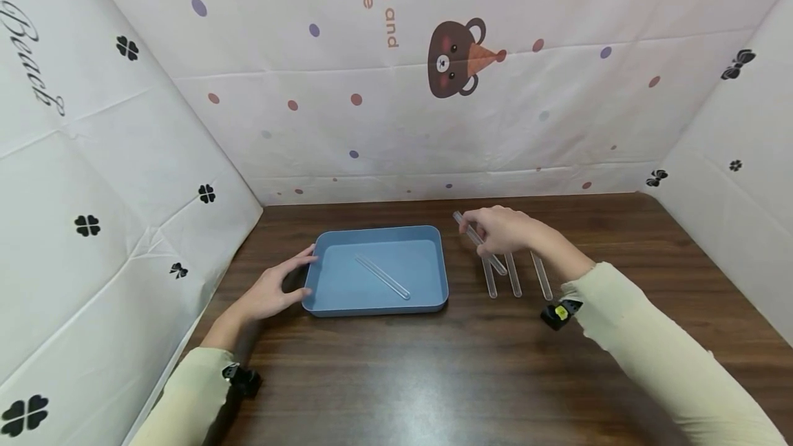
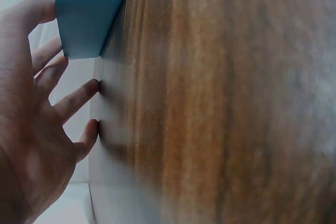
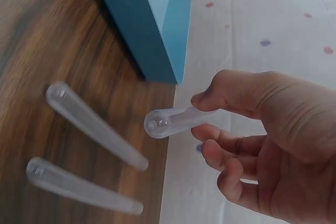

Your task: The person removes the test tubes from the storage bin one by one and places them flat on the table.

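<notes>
Between the thumb and fingers of my right hand (image 1: 504, 227) is a clear plastic test tube (image 3: 170, 123), slanted above the table. Its rounded end points toward the camera in the right wrist view, and the fingers cover part of its length. Beneath and beside this hand lie more clear test tubes (image 1: 513, 277) in a loose row. My left hand (image 1: 272, 291) spreads its fingers at the left end of a blue tray (image 1: 441, 274), thumb against the wall (image 2: 81, 17). One clear test tube (image 1: 383, 277) lies slanted inside the tray.
The tray and tubes rest on a dark wood-grain table (image 1: 396, 370). A white printed sheet (image 1: 396, 136) rises behind the table, with similar sheets along both sides. Black cameras (image 1: 560, 313) are strapped to the wrists.
</notes>
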### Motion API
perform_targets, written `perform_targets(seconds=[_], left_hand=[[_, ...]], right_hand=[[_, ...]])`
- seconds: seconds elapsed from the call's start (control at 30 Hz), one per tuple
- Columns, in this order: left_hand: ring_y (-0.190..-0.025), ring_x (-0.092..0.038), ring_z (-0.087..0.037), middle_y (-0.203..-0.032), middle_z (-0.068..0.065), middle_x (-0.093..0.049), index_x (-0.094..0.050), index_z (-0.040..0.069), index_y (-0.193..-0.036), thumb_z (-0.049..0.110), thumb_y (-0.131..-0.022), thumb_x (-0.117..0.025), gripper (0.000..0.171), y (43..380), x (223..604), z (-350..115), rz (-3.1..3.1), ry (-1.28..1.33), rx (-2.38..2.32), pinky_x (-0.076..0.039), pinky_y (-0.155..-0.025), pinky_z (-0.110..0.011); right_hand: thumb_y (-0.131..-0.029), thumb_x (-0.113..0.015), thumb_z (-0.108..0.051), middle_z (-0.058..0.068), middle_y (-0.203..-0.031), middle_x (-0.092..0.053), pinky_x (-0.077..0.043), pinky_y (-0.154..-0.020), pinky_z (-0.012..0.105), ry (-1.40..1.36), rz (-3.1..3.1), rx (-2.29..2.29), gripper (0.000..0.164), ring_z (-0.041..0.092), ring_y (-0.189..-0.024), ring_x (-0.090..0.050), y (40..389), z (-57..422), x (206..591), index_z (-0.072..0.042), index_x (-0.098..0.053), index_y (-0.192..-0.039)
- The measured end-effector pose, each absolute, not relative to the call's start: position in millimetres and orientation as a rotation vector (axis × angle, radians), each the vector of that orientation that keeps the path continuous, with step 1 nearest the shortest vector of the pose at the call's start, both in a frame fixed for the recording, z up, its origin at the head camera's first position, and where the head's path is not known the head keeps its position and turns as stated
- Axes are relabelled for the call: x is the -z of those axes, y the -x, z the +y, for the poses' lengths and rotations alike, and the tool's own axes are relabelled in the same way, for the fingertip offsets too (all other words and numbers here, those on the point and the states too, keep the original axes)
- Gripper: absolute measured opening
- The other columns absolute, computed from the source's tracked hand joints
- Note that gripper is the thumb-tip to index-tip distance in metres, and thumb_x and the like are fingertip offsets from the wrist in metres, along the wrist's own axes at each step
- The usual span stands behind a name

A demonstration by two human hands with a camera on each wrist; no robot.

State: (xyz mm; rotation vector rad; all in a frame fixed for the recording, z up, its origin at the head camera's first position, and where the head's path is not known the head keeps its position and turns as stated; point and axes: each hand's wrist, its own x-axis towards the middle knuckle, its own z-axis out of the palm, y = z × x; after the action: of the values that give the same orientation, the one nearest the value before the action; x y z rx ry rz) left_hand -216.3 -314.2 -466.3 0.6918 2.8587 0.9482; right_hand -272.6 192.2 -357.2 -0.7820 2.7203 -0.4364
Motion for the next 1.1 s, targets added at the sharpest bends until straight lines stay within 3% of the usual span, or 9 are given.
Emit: perform_targets(seconds=[0.3, 0.7, 1.1], left_hand=[[-0.17, -0.035, -0.052, -0.188, -0.014, -0.032, -0.052, 0.013, -0.168, 0.023, -0.106, -0.076, 0.067, 216.0, 467.6, -314.1, 2.857, -0.677, -0.959, -0.035, -0.129, -0.081], [-0.17, -0.036, -0.051, -0.187, -0.014, -0.033, -0.052, 0.013, -0.168, 0.024, -0.106, -0.076, 0.067, 216.8, 467.4, -314.0, 2.862, -0.67, -0.944, -0.034, -0.129, -0.081], [-0.171, -0.035, -0.049, -0.189, -0.011, -0.029, -0.05, 0.014, -0.17, 0.021, -0.105, -0.076, 0.07, 219.0, 468.5, -315.3, 2.84, -0.641, -0.975, -0.032, -0.131, -0.08]], right_hand=[[-0.093, -0.075, -0.006, 0.004, -0.092, -0.066, -0.039, -0.062, 0.032, 0.732, 2.737, 0.473, 0.048, 0.016, -0.071, -0.052, 268.2, 230.7, 360.2, -0.009, -0.069, -0.14], [-0.092, -0.081, -0.011, 0.008, -0.103, -0.075, -0.047, -0.065, 0.037, 0.567, 2.798, 0.433, 0.049, 0.02, -0.08, -0.066, 263.2, 281.2, 370.6, -0.009, -0.068, -0.139], [-0.091, -0.084, -0.012, 0.018, -0.11, -0.075, -0.051, -0.068, 0.045, 0.438, 2.841, 0.386, 0.05, 0.03, -0.09, -0.069, 260.0, 321.8, 375.4, -0.005, -0.067, -0.138]])
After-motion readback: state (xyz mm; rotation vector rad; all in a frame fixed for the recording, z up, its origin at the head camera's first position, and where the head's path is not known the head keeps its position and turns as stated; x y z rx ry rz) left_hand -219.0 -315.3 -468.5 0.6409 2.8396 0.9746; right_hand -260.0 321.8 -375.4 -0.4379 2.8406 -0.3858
